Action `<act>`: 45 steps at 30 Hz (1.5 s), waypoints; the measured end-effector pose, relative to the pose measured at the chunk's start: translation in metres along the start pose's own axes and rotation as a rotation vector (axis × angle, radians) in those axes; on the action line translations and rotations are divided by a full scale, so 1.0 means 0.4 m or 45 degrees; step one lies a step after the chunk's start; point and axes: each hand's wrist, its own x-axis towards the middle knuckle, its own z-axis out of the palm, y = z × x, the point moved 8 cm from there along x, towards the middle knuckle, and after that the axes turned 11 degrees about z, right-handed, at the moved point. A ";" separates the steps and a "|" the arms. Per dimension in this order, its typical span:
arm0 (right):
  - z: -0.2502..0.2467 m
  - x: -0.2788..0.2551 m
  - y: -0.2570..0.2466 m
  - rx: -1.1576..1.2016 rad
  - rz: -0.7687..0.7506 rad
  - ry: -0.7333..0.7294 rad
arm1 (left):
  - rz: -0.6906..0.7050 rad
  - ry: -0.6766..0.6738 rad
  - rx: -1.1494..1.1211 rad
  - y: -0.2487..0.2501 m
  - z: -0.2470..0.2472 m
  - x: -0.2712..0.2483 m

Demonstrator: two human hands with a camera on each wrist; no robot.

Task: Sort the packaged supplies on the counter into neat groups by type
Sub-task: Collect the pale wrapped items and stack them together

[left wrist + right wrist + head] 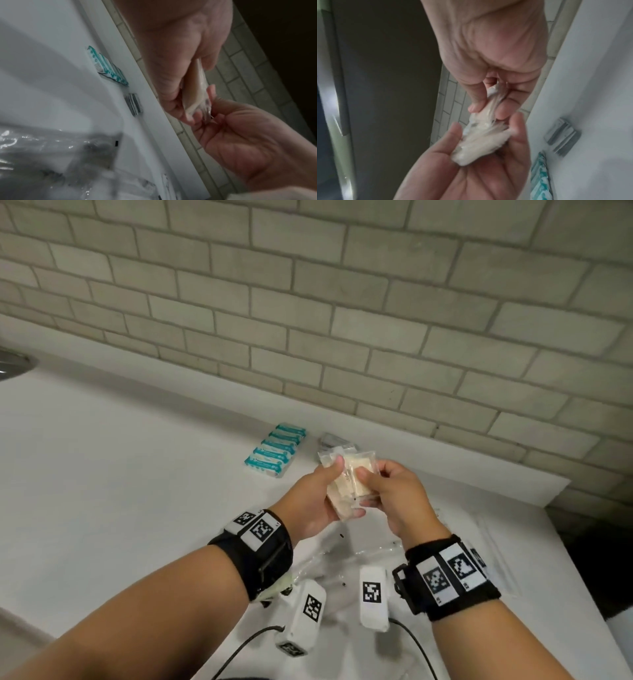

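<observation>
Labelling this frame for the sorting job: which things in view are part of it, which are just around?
Job:
- cream packets, held by left hand and right hand
- teal boxes, in a row
- grey packets
- clear wrappers on the counter

Just around:
- tiled wall
- metal sink rim

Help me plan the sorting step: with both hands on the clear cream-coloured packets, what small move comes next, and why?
Probably square the cream packets into one stack, then set them on the counter beside the grey packets. The left hand and right hand pinch them fanned apart, while the teal packets already lie in a neat row.
</observation>
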 end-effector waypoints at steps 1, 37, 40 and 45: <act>0.011 -0.003 -0.003 -0.018 -0.013 -0.023 | 0.021 -0.002 0.030 0.005 -0.007 -0.001; 0.367 0.123 0.083 -1.353 0.148 -0.190 | 0.078 0.186 0.239 0.232 -0.435 -0.071; 0.415 0.133 0.172 -1.683 0.212 -0.291 | 0.070 0.277 0.162 0.230 -0.464 -0.071; 0.412 0.149 0.117 -1.135 0.095 -0.076 | 0.098 0.370 0.199 0.234 -0.492 -0.063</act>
